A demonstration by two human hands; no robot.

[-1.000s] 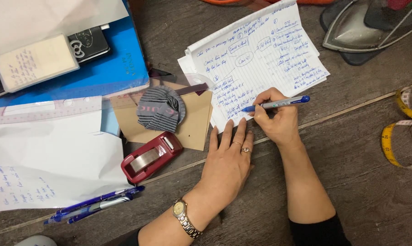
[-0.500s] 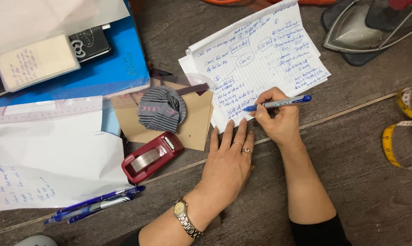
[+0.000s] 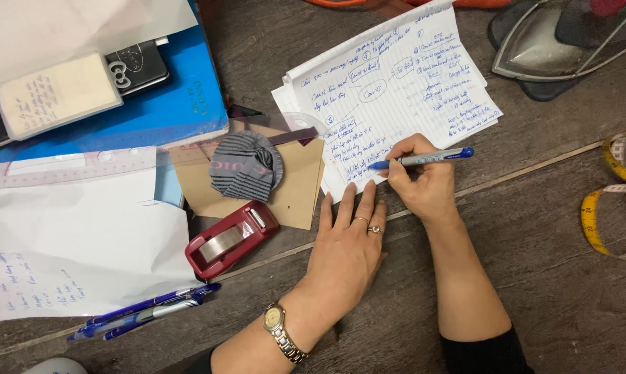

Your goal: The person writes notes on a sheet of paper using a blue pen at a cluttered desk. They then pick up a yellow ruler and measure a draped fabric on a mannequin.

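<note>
My right hand (image 3: 424, 180) grips a blue pen (image 3: 424, 158), with its tip on the lower left part of a handwritten lined sheet (image 3: 396, 90) lying on the dark wooden table (image 3: 548, 263). Just left of it, my left hand (image 3: 347, 242) lies flat with fingers spread, fingertips on the sheet's bottom edge. It wears rings and a wristwatch and holds nothing.
A red tape dispenser (image 3: 231, 239), a small striped knit cap (image 3: 247, 166) on brown card (image 3: 296, 190), a blue folder (image 3: 167, 111), white paper (image 3: 70, 242) and blue pens (image 3: 143, 313) lie to the left. An iron (image 3: 555, 45) sits top right, a yellow measuring tape (image 3: 604, 208) at right.
</note>
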